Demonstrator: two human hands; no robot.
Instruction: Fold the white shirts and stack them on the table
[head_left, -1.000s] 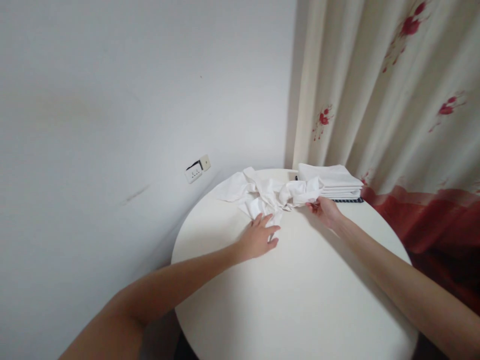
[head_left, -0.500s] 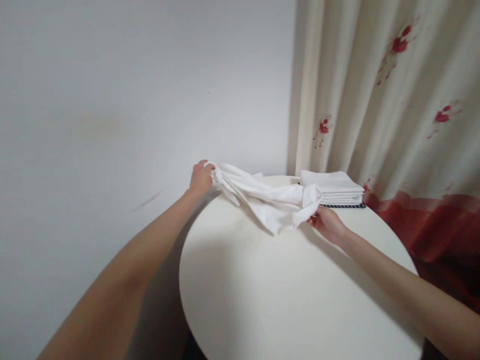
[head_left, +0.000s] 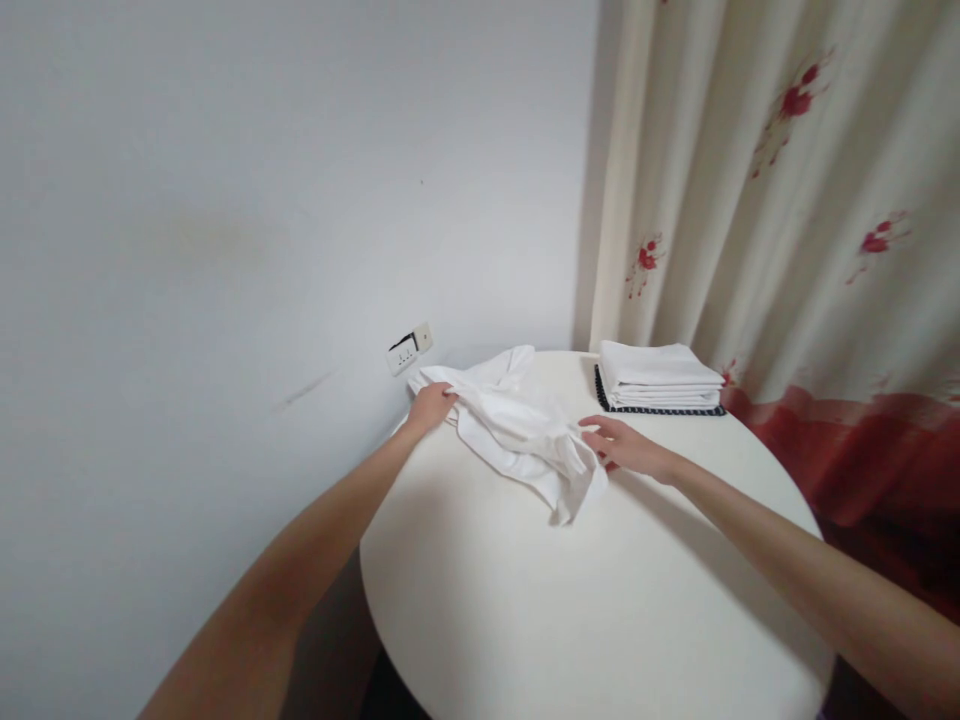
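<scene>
a crumpled white cloth (head_left: 517,425) lies on a round cream-white table (head_left: 600,610), at about 11 o'clock on the tabletop and near the far rim. it is bunched in loose folds, and one flap trails toward the table's middle. the left hand (head_left: 431,405) is at the cloth's 9 o'clock edge, right at the rim of the table. its fingers (head_left: 448,392) are curled closed over a corner of the fabric, so it has a hold on that end. the right hand (head_left: 622,447) is at the cloth's 3 o'clock side, low over the tabletop, palm down. its fingers (head_left: 596,440) are stretched out and slightly spread, and the tips touch the cloth's edge. it grips nothing; whether the palm rests on the table cannot be told. both bare forearms reach in from 6 o'clock, the left one from beyond the table's left rim, the right one across the tabletop. at about 1 o'clock on the table, apart from the crumpled cloth, sits a stack of folded white cloths (head_left: 656,372), squared up neatly on a dark mat with a dotted edge (head_left: 664,410). behind the table at 11 o'clock, a white wall socket (head_left: 410,349) is set tilted in the plain white wall (head_left: 225,200), just beyond the left hand. from 12 to 3 o'clock hangs a cream curtain with red flowers (head_left: 787,220), its lower part deep red.
</scene>
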